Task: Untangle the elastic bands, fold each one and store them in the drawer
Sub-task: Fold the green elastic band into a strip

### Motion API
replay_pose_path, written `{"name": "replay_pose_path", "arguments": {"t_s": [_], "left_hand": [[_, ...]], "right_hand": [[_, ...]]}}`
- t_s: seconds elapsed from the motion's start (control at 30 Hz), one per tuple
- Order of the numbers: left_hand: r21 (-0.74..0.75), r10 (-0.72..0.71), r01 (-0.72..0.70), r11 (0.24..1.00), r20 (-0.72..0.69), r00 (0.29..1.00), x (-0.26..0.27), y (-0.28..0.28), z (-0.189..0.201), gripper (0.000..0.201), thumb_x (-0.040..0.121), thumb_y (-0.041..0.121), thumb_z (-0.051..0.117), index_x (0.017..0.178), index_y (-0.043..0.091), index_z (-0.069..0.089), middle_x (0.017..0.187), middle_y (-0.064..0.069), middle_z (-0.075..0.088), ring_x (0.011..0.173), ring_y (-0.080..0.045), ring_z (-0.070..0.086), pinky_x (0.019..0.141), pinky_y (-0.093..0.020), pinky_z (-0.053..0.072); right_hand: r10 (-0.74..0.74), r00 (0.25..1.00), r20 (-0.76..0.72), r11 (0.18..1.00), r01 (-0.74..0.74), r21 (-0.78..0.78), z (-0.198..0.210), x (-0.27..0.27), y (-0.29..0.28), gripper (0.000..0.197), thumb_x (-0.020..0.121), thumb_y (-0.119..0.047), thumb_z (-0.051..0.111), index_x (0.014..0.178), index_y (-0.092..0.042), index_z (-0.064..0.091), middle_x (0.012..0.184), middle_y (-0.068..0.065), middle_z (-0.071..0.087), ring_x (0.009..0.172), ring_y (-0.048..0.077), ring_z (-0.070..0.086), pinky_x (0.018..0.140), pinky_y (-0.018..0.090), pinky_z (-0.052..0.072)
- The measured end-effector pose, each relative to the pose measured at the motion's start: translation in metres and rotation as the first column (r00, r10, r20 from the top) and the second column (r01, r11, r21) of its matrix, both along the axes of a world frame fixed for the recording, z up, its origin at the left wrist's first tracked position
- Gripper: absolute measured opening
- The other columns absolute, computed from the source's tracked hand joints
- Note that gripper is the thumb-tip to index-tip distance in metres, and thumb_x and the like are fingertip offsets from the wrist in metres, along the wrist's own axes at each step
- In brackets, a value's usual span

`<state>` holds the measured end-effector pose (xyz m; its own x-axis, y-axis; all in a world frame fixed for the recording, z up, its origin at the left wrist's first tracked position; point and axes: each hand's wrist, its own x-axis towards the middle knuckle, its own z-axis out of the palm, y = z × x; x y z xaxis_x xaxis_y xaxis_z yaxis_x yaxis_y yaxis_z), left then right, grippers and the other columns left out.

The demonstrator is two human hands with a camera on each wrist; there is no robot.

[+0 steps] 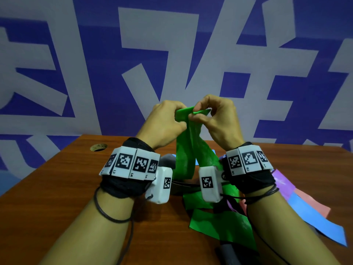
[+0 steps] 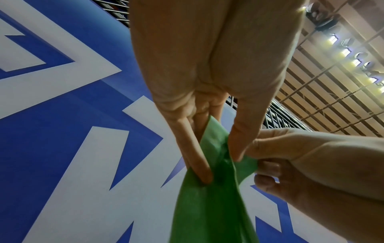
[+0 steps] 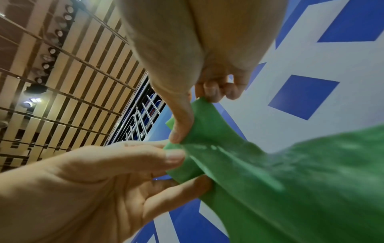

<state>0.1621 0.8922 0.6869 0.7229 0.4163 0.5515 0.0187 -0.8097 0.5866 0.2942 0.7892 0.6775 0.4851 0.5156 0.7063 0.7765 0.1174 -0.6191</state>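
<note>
A person is holding a green elastic band [image 1: 186, 150] up above a wooden surface [image 1: 57, 188], both hands meeting at its top edge so that its length is hanging free and clear of the pile below. The left hand [image 1: 166, 123] is pinching the band's upper end between thumb and fingers; in the left wrist view the thumb and a finger are pressing into the green material from either side. The right hand [image 1: 215, 117] is pinching the same end just beside it, thumb and forefinger closing on a short flap of green, the other fingers curling loosely behind. Holding the end this high is letting the two hanging strands separate, which appears to be the point: judged from the frames, the band is being worked loose or lined up at its end ahead of a fold. The lower part of the band is trailing down onto the surface between the forearms, where it is lying crumpled over a black band [image 1: 183, 185]. Blue [image 1: 315, 222], pink [image 1: 313, 203] and purple [image 1: 281, 181] bands are lying spread to the right under the right forearm, apparently awaiting their turn. No drawer is showing in any view, so storing looks some way off
</note>
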Motion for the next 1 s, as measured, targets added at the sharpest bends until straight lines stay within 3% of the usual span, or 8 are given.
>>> {"name": "replay_pose_path", "arguments": {"t_s": [0.07, 0.13, 0.2, 0.33, 0.47, 0.63, 0.8, 1.0], "left_hand": [[0.015, -0.019, 0.020, 1.000, -0.040, 0.999, 0.000, -0.003, -0.001, 0.019, 0.084, 0.016, 0.072, 0.103, 0.020, 0.071, 0.086, 0.004, 0.069, 0.078, -0.006, 0.063, 0.061, -0.007, 0.045], [0.018, -0.019, 0.020, 1.000, -0.026, 0.999, 0.002, -0.004, -0.002, 0.021, 0.082, 0.023, 0.077, 0.101, 0.019, 0.071, 0.089, 0.003, 0.070, 0.085, -0.010, 0.066, 0.071, -0.021, 0.053], [0.026, 0.020, -0.020, 0.999, 0.005, 1.000, 0.004, -0.004, -0.003, 0.013, 0.083, 0.018, 0.076, 0.094, 0.019, 0.071, 0.088, 0.001, 0.071, 0.085, -0.014, 0.068, 0.073, -0.029, 0.057], [-0.010, 0.109, -0.108, 0.994, 0.073, 0.991, 0.002, 0.003, -0.002, 0.016, 0.082, 0.016, 0.078, 0.097, 0.018, 0.071, 0.090, -0.004, 0.072, 0.078, -0.016, 0.070, 0.068, -0.027, 0.059], [-0.044, 0.122, -0.119, 0.992, 0.098, 0.988, -0.001, 0.005, 0.001, 0.022, 0.080, 0.025, 0.082, 0.094, 0.018, 0.067, 0.089, -0.004, 0.071, 0.082, -0.016, 0.069, 0.068, -0.024, 0.054], [-0.038, 0.152, -0.148, 0.988, 0.137, 0.979, -0.004, 0.011, 0.003, 0.028, 0.078, 0.021, 0.084, 0.100, 0.018, 0.067, 0.096, 0.003, 0.068, 0.089, -0.011, 0.064, 0.070, -0.018, 0.049], [-0.143, 0.092, -0.077, 0.987, 0.101, 0.991, -0.008, 0.026, 0.003, 0.037, 0.086, -0.005, 0.065, 0.115, 0.018, 0.061, 0.104, -0.004, 0.067, 0.091, -0.018, 0.068, 0.084, -0.036, 0.059], [-0.233, 0.130, -0.076, 0.969, 0.226, 0.965, -0.009, 0.027, 0.004, 0.016, 0.086, 0.000, 0.070, 0.100, 0.008, 0.071, 0.086, -0.007, 0.074, 0.078, -0.019, 0.073, 0.063, -0.025, 0.059]], "right_hand": [[0.043, 0.998, -0.035, 0.999, -0.041, 0.034, 0.001, -0.003, 0.000, 0.015, 0.070, -0.021, 0.081, 0.073, -0.022, 0.066, 0.073, -0.005, 0.069, 0.070, 0.015, 0.066, 0.064, 0.044, 0.054], [0.096, 0.995, -0.024, 0.994, -0.095, 0.052, 0.001, -0.008, 0.001, 0.016, 0.071, -0.018, 0.083, 0.075, -0.016, 0.067, 0.074, 0.001, 0.070, 0.072, 0.027, 0.069, 0.066, 0.048, 0.057], [0.126, 0.992, -0.025, 0.990, -0.125, 0.062, 0.002, -0.013, 0.002, 0.017, 0.073, -0.016, 0.084, 0.078, -0.011, 0.069, 0.076, 0.003, 0.071, 0.067, 0.025, 0.067, 0.061, 0.040, 0.056], [0.058, 0.998, 0.004, 0.998, -0.058, 0.000, 0.004, -0.006, -0.003, 0.008, 0.081, -0.016, 0.078, 0.085, -0.019, 0.073, 0.080, -0.007, 0.070, 0.054, 0.006, 0.045, 0.056, 0.021, 0.040], [0.082, 0.996, -0.028, 0.997, -0.082, 0.003, 0.004, -0.001, -0.006, 0.011, 0.087, -0.010, 0.072, 0.084, -0.021, 0.071, 0.069, -0.011, 0.067, 0.055, 0.012, 0.051, 0.054, 0.028, 0.047], [0.148, 0.988, -0.033, 0.989, -0.147, 0.035, 0.006, -0.012, -0.002, 0.010, 0.091, -0.005, 0.066, 0.086, -0.014, 0.065, 0.077, 0.008, 0.069, 0.060, 0.019, 0.067, 0.058, 0.032, 0.055], [0.303, 0.948, -0.099, 0.952, -0.297, 0.070, 0.008, -0.026, 0.001, 0.002, 0.098, -0.001, 0.053, 0.097, -0.003, 0.053, 0.082, 0.021, 0.071, 0.066, 0.028, 0.072, 0.063, 0.036, 0.059], [0.535, 0.808, -0.247, 0.845, -0.510, 0.162, 0.014, -0.044, -0.002, 0.011, 0.101, -0.001, 0.047, 0.110, 0.006, 0.047, 0.091, 0.032, 0.069, 0.069, 0.034, 0.071, 0.070, 0.040, 0.060]]}}
